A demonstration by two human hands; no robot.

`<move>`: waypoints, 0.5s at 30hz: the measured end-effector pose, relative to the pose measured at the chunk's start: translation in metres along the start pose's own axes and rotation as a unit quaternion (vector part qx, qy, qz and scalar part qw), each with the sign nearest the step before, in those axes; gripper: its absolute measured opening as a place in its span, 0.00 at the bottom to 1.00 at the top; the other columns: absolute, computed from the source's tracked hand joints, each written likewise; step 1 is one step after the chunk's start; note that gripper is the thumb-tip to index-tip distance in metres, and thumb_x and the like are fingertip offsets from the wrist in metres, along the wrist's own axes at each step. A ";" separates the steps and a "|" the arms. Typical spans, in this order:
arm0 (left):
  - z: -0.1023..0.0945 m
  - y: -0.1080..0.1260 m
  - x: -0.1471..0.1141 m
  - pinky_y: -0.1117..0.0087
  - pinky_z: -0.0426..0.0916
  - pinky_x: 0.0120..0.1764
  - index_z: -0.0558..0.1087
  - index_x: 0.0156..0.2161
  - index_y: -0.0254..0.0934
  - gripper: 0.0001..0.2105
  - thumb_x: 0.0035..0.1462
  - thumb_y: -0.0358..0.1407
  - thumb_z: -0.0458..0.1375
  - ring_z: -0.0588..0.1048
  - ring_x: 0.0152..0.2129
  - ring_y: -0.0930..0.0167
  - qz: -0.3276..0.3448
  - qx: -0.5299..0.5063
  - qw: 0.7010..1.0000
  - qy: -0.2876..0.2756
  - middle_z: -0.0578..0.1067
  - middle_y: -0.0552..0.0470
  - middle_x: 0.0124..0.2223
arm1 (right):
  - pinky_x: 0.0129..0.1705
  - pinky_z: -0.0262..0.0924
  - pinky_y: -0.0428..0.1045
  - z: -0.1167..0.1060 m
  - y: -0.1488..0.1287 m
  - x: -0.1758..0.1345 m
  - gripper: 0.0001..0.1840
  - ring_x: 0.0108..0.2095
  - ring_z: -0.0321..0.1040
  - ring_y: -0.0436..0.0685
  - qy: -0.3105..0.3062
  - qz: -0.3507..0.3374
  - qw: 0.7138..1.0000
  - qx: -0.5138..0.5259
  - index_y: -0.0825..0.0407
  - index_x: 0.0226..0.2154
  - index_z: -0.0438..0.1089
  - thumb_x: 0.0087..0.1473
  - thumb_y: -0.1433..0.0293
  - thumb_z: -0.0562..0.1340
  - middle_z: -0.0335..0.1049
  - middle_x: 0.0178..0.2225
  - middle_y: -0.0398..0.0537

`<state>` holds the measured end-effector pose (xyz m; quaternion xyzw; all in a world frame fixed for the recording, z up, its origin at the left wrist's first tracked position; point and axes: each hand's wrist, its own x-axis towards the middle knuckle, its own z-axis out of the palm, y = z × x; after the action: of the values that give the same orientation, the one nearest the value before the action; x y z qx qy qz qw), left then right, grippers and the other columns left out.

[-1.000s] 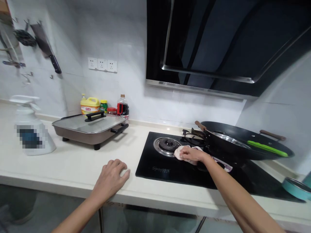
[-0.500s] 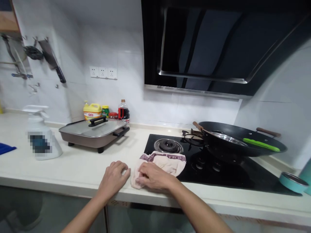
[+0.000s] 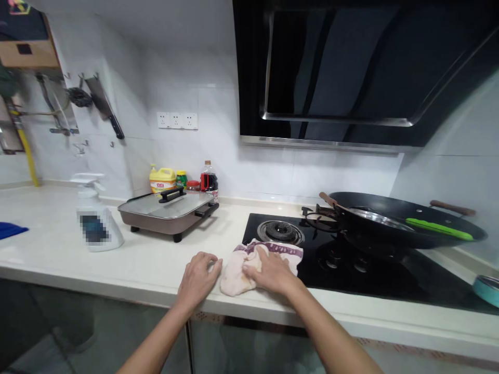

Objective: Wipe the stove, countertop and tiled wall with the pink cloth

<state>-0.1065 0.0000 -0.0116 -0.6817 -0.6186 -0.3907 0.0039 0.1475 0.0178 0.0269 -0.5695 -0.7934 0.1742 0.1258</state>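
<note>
A cream cloth (image 3: 238, 274) with a purple patterned border lies bunched across the counter and the front left corner of the black gas hob (image 3: 288, 275). My right hand (image 3: 273, 269) rests on top of it, fingers bent over the folds and thumb pressed into the fabric. Just left of the cloth, my left hand (image 3: 199, 275) sits on the counter near its front edge. Its fingers curl loosely, the thumb stands apart, and it holds nothing. Behind the cloth is the left burner (image 3: 280, 232).
A white spray bottle (image 3: 99, 228) stands at left, beside an electric pan (image 3: 159, 221) with a glass lid. Bottles and jars line the wall, among them a dark sauce bottle (image 3: 209, 181). At right, a wok (image 3: 374, 234) holds a green-handled utensil (image 3: 440, 228). The range hood (image 3: 331, 67) hangs above.
My right hand has gone from pinching the cloth's left part to lying more spread over its middle, and the cloth's folds have shifted. The view has swung slightly left.
</note>
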 end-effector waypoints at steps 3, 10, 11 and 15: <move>0.001 -0.008 0.005 0.57 0.66 0.52 0.77 0.39 0.42 0.19 0.62 0.53 0.51 0.74 0.46 0.59 -0.045 -0.055 0.997 0.029 0.78 0.46 0.43 | 0.68 0.34 0.78 0.021 -0.044 0.005 0.56 0.72 0.39 0.85 -0.014 -0.028 1.000 -0.003 0.45 0.72 0.50 0.51 0.34 0.60 0.47 0.73 0.64; -0.003 -0.019 0.013 0.58 0.68 0.52 0.78 0.35 0.42 0.24 0.57 0.58 0.49 0.76 0.45 0.58 -0.137 -0.099 0.985 0.046 0.80 0.46 0.42 | 0.64 0.51 0.66 0.050 -0.061 -0.003 0.24 0.59 0.62 0.67 0.090 -0.183 0.979 0.026 0.46 0.52 0.71 0.55 0.55 0.63 0.67 0.55 0.55; -0.004 -0.020 0.013 0.58 0.68 0.52 0.78 0.35 0.42 0.24 0.56 0.58 0.49 0.77 0.45 0.58 -0.138 -0.096 0.985 0.047 0.80 0.46 0.42 | 0.63 0.53 0.64 0.049 -0.053 -0.007 0.23 0.58 0.62 0.65 0.096 -0.183 0.978 0.034 0.45 0.51 0.72 0.55 0.56 0.63 0.68 0.54 0.53; -0.004 -0.019 0.013 0.57 0.68 0.54 0.78 0.36 0.41 0.24 0.56 0.57 0.49 0.76 0.47 0.57 -0.149 -0.072 0.985 0.042 0.81 0.44 0.46 | 0.62 0.54 0.60 0.038 -0.008 -0.027 0.18 0.56 0.63 0.63 0.131 -0.162 0.977 0.050 0.44 0.46 0.72 0.52 0.60 0.65 0.69 0.50 0.49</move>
<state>-0.1255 0.0135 -0.0103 -0.5633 -0.6827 -0.4589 -0.0774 0.1342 -0.0148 -0.0046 -0.4443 -0.8419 0.1148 0.2838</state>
